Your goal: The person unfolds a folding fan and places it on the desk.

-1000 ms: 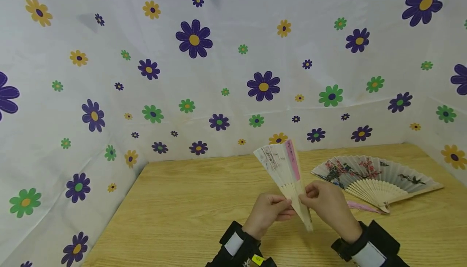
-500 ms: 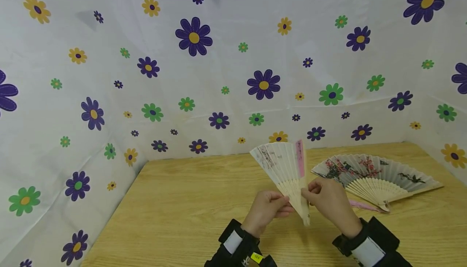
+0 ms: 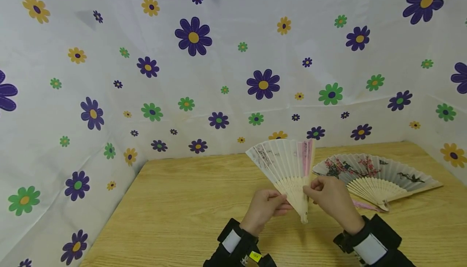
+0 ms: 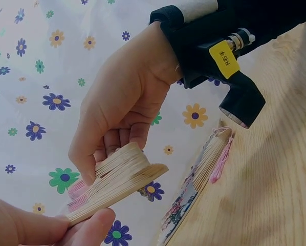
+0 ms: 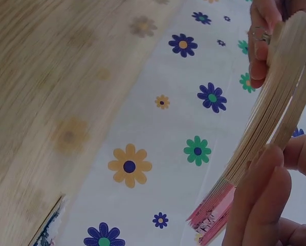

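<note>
A partly spread folding fan (image 3: 282,163) with pale wooden ribs and a white and pink printed leaf stands raised between both hands, pivot end down. My left hand (image 3: 263,210) pinches its left ribs between thumb and fingers. At its right edge my right hand (image 3: 330,196) pinches the ribs near the pink section. In the left wrist view, the ribs (image 4: 119,174) lie bunched between the two hands. The right wrist view shows the ribs (image 5: 276,97) close together, with a narrow gap by the right hand's fingers (image 5: 263,200).
A second folding fan (image 3: 372,173), opened wide with red blossoms and a bird printed on it, lies on the wooden table (image 3: 175,210) at right. Its pink tassel (image 3: 366,206) lies beside the pivot. A flower-patterned cloth (image 3: 226,23) hangs behind and at the sides.
The held fan has spread wider: its left edge has swung left and its right edge right. More of the white leaf and a wider pink section show. Both hands keep their pinch.
</note>
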